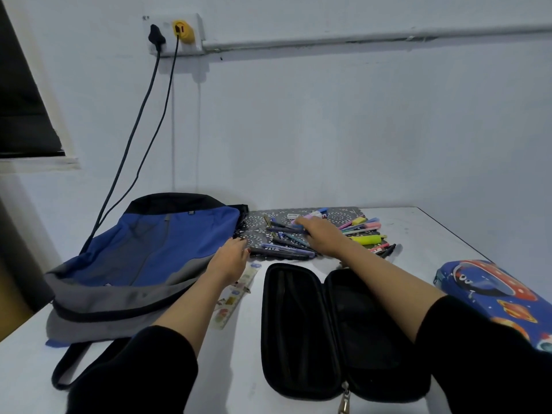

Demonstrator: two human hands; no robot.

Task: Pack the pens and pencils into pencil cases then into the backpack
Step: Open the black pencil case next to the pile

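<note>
Coloured pens and pencils [286, 248] lie heaped on a dark patterned mat [257, 219] behind the unzipped black pencil case [298, 324], right hand [321, 237] atop them, grip indeterminate, left hand [231, 259] fingers extended at the mat's edge.

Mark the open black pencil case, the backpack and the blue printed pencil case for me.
black pencil case [298, 339]: head view, inside of its left half.
backpack [155, 246]: head view, blue front panel.
blue printed pencil case [490, 291]: head view, top of its closed lid.

The right hand [322, 238] covers several pens [283, 250]; its grip cannot be told. The blue case [493, 291] is cut by the right edge.
</note>
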